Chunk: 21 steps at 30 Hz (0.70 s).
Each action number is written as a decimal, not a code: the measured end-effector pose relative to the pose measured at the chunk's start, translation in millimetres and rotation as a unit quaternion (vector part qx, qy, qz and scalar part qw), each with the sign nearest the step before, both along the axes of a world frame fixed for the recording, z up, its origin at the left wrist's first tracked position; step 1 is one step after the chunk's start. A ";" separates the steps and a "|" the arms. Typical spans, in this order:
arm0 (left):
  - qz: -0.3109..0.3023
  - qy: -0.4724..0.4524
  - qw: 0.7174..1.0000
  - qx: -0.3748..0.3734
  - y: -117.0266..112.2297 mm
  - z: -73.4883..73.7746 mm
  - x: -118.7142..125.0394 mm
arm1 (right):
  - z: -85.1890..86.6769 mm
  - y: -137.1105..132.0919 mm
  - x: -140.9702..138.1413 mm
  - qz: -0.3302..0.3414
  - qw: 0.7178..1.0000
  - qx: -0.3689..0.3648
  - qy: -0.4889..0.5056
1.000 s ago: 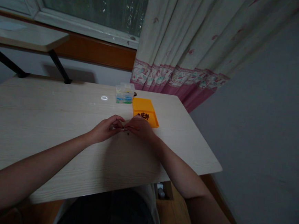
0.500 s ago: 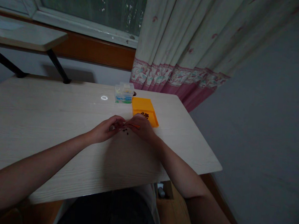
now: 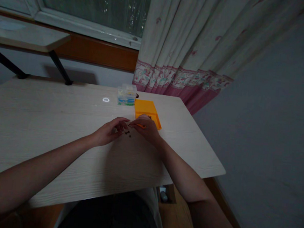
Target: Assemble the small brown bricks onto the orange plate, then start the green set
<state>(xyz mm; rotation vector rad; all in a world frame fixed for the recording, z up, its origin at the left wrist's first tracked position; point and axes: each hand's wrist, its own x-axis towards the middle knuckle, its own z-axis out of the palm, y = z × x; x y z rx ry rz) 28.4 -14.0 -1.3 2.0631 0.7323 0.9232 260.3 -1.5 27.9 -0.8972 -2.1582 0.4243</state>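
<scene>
My left hand (image 3: 110, 131) rests on the pale wooden table (image 3: 48, 127) with its fingers curled in a pinch; what they hold is too small to name. My right hand (image 3: 145, 128) is closed on a thin orange stick (image 3: 140, 125) that points toward the left hand. A few small dark beads (image 3: 127, 133) lie on the table between the two hands. Just behind the right hand sits an orange tray (image 3: 147, 109), partly covered by that hand.
A small clear box of coloured beads (image 3: 126, 94) stands behind the tray. A small ring of light (image 3: 106, 99) shows on the table. The table's right edge (image 3: 204, 146) drops off toward a grey wall; a curtain (image 3: 188, 53) hangs behind.
My right hand has lifted and drawn slightly away to the right, showing the orange stick. The dark beads between the hands are now more exposed. The left hand barely moved.
</scene>
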 end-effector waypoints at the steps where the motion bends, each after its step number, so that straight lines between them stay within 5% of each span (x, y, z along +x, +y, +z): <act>1: 0.011 0.004 1.000 0.004 0.1 -0.1 0.2 | 0.4 1.4 1.7 -0.007 1.000 0.001 0.010; 9: 0.118 0.025 0.992 0.048 4.8 -5.5 0.4 | -3.4 25.7 29.5 -0.110 0.991 0.028 0.066; 21: 0.098 0.056 0.989 0.096 0.3 3.8 0.0 | -4.1 41.0 56.2 -0.228 0.968 -0.002 0.104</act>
